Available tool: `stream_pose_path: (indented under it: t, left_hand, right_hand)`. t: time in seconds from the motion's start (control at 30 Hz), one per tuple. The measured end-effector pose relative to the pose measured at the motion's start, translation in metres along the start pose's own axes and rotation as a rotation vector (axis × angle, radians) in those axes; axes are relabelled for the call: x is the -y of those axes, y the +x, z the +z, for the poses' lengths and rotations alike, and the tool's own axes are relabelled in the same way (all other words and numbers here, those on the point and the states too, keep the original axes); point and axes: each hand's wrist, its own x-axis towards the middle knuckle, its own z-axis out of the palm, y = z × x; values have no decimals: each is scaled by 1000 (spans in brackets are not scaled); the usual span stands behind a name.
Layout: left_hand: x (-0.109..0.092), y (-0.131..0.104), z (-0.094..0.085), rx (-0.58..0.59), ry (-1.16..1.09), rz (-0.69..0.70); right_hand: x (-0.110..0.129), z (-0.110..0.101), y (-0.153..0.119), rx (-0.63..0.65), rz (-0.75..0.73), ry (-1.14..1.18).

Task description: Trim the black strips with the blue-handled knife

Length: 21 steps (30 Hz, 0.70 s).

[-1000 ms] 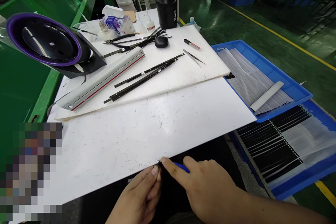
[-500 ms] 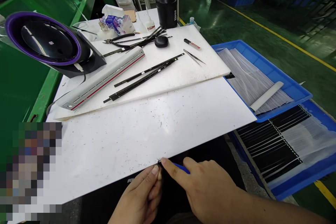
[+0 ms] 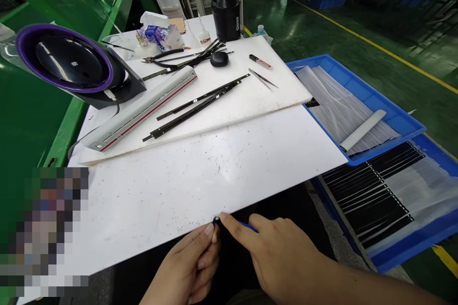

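At the near edge of the white table (image 3: pixel 272 147), my left hand (image 3: pixel 191 262) is closed, thumb and fingers pinching a small dark piece (image 3: pixel 215 219) that is mostly hidden. My right hand (image 3: pixel 282 248) wraps round a tool with a blue handle (image 3: pixel 249 227). Its index finger stretches forward and meets the dark piece beside my left thumb. The tool's working end is hidden, so its kind cannot be told. Small dark crumbs are scattered over the tabletop in front of both hands.
On a white foam board (image 3: pixel 229 116) lie thin black strips (image 3: pixel 195 109), tweezers (image 3: pixel 263 79), cutting pliers (image 3: pixel 162 58), a red-and-black tool (image 3: pixel 260 61) and a long grey bar (image 3: pixel 143 112). A purple-rimmed fan (image 3: pixel 64 57) stands left, a black bottle (image 3: pixel 226 14) behind. Blue trays (image 3: pixel 361 90) sit at right.
The view has shifted slightly. My left hand sits a touch further left and lower, both hands still together at the dark piece, and less of the blue handle shows.
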Motion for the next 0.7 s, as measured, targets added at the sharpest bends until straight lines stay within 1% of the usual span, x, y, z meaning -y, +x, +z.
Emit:
stream_pose_path:
  t: [0.33,0.57,0.7]
  left_hand:
    - [-3,-1,3,6,27,-1]
    - [-2,-1,4,32,60,16]
    - [0,0,4,9,78,29]
  right_hand:
    - [-3,-7,1,41,-21,69]
    - [-4,-13,2,27,-41,-24]
    - [-5,-12,3,36,-51,-43]
